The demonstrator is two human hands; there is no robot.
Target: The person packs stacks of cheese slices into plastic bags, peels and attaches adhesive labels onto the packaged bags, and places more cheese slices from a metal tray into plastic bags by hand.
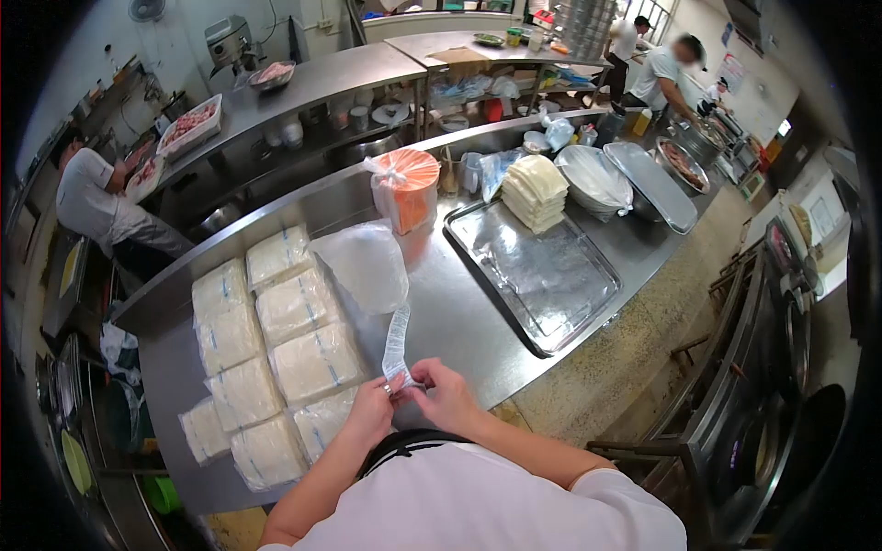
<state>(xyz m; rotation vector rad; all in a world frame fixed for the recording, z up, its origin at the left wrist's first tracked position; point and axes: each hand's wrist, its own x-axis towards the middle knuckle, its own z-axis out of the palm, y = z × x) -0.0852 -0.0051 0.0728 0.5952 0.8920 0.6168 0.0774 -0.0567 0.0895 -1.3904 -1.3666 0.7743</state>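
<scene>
In front of my body, at the near edge of the steel table, my left hand (371, 410) and my right hand (447, 398) are close together. Between their fingertips both pinch the lower end of a narrow, folded clear plastic strip (395, 342). From there the strip runs away from me toward a flat translucent plastic sheet or bag (366, 266) lying on the table. Left of my hands, plastic-wrapped packs of pale flat sheets (315, 361) lie in rows, with blue print on their wrapping. My left forearm partly covers the nearest pack.
A metal tray (542, 275) lies to the right, with a stack of pale sheets (535, 191) at its far end. An orange container in plastic (404, 190) stands farther back. Covered bowls (594, 179) line the far right. One co-worker (96, 197) stands left; others work at the back right.
</scene>
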